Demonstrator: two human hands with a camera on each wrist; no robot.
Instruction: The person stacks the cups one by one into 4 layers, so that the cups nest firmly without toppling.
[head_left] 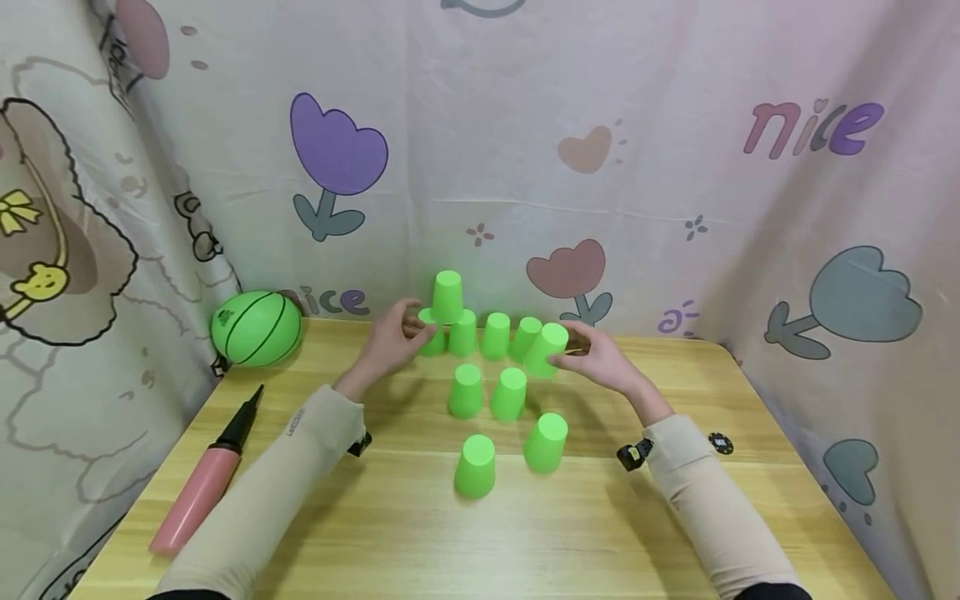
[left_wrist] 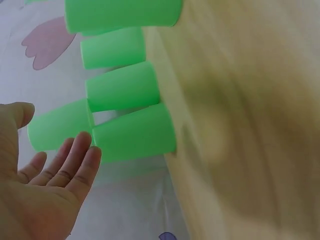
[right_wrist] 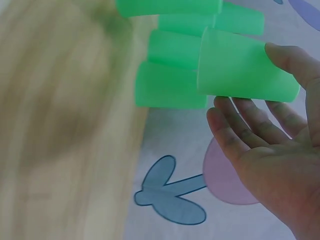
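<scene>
Fingers of the right hand (head_left: 600, 360) hold a tilted, plain bright-green cup (head_left: 546, 349); left hand (head_left: 393, 337) open

- Ten green cups (head_left: 475, 467): four upside down in the back row on the desk (head_left: 405, 533), one stacked on top of that row, one tilted in the right hand (head_left: 600, 360), two in the middle row, two nearest the person.
- One green ball (head_left: 256, 328).
- One pink pump (head_left: 206, 475).
- Two hands; the left hand (head_left: 393, 340) is by the back row.
</scene>
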